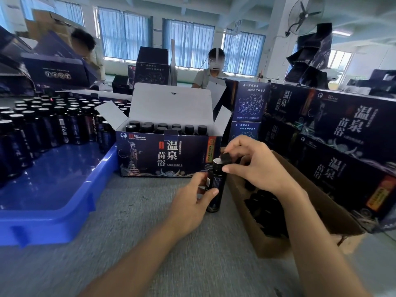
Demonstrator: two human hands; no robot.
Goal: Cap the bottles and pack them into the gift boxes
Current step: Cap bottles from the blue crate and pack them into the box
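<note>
My left hand (192, 200) grips a dark bottle (215, 189) standing upright on the grey table, fingers wrapped round its body. The bottle's top shows a white seal. My right hand (250, 166) pinches a black cap (226, 157) tilted just above and beside that top. Behind them stands an open dark-blue gift box (167, 153) with its white lid flaps up and several capped bottles (167, 128) in rows inside.
A blue plastic tray (53, 200) at the left holds several uncapped bottles (42, 125). A brown cardboard carton (310, 211) with black caps lies under my right arm. Stacked closed gift boxes (342, 136) wall the right side. Two people work behind the table.
</note>
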